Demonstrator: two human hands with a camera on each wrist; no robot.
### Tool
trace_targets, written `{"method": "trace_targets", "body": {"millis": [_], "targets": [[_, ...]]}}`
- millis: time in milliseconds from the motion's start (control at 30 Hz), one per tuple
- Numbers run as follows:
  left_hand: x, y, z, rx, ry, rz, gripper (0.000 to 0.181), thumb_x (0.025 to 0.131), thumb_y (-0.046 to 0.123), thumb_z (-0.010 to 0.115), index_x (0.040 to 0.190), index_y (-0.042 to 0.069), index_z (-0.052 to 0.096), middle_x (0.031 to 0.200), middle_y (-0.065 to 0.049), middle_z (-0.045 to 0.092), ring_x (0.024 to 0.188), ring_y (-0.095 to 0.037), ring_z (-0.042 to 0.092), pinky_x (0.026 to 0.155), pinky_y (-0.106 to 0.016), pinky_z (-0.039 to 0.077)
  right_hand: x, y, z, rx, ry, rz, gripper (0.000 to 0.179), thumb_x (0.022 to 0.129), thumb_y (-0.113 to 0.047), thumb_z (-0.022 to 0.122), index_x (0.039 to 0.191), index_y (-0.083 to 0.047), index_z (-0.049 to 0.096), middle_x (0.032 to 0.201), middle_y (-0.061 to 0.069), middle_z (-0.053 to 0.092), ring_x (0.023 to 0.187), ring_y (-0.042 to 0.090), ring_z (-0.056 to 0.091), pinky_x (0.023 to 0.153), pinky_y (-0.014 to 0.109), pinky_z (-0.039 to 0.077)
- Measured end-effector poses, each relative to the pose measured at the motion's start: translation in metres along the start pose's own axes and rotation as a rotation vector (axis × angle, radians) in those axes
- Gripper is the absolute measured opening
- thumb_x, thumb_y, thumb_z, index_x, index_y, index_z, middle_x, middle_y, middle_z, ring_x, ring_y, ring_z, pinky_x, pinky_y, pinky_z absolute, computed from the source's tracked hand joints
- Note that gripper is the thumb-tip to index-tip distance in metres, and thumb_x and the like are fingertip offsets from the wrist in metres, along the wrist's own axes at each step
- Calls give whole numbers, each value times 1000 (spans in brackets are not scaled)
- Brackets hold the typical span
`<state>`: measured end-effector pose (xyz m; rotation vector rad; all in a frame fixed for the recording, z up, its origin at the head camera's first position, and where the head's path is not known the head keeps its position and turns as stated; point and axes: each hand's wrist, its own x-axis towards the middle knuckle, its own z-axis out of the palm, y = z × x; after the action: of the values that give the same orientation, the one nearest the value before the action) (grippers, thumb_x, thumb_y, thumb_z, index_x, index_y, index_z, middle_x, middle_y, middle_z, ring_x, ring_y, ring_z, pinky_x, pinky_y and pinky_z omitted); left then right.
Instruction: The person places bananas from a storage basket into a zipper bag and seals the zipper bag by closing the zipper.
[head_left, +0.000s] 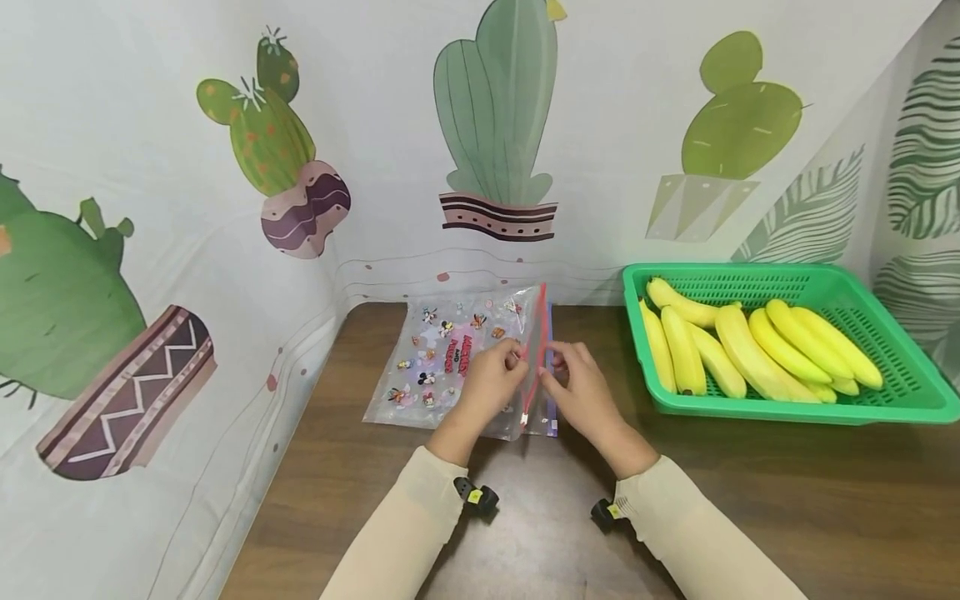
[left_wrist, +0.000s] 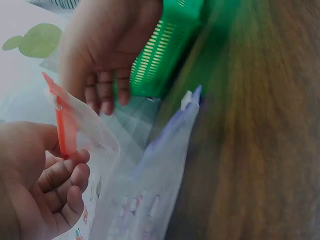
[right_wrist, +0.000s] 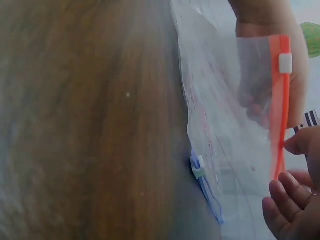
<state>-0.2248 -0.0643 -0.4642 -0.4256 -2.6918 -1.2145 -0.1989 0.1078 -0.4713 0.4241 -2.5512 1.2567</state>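
A clear zipper bag with a red zip strip [head_left: 543,312] lies on the table, printed with small cartoon figures and red lettering. Its strip edge is lifted, and a white slider [right_wrist: 285,63] sits near its close end. My left hand [head_left: 489,379] pinches the red strip between thumb and fingers, as the left wrist view shows. On the other side, my right hand [head_left: 588,400] has thumb and index finger at the same strip, pinching it in the right wrist view. Under this bag lies another clear bag with a violet zip strip [head_left: 553,417] and its own slider [right_wrist: 198,167].
To the right stands a green perforated basket [head_left: 787,412] holding several yellow bananas [head_left: 750,354]. Behind the brown wooden table [head_left: 525,517] hangs a white cloth [head_left: 390,125] printed with cacti. Cameras are strapped at both wrists, over beige sleeves.
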Motion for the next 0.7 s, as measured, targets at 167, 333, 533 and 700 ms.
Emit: {"method": "trace_targets", "body": {"millis": [167, 333, 533, 700], "targets": [[-2, 14, -5, 35, -1, 46, 9, 88, 11, 63, 96, 11, 67, 70, 3, 62, 52, -3, 47, 51, -19, 41, 3, 1, -2, 80, -34, 105, 60, 99, -25, 64, 149, 1, 41, 85, 7, 65, 70, 13, 57, 64, 24, 47], [-4, 21, -7, 74, -14, 94, 4, 89, 14, 65, 92, 12, 64, 67, 5, 61, 54, -2, 46, 53, -17, 39, 3, 1, -3, 136, -85, 157, 63, 101, -30, 58, 154, -2, 36, 79, 3, 63, 60, 10, 52, 58, 25, 45], [-4, 22, -8, 80, -28, 103, 18, 90, 12, 63, 106, 9, 68, 65, 6, 57, 49, -1, 44, 47, -17, 36, 3, 6, -3, 182, -115, 183, 64, 100, -22, 57, 156, -3, 32, 70, 0, 57, 57, 8, 47, 56, 24, 42], [-4, 22, -13, 63, 12, 80, 35, 92, 11, 60, 126, 7, 67, 62, 5, 56, 43, -1, 42, 44, -19, 34, 4, 12, -2, 188, -115, 197, 65, 94, -11, 56, 155, -1, 34, 69, 0, 56, 58, 9, 50, 57, 24, 44]]}}
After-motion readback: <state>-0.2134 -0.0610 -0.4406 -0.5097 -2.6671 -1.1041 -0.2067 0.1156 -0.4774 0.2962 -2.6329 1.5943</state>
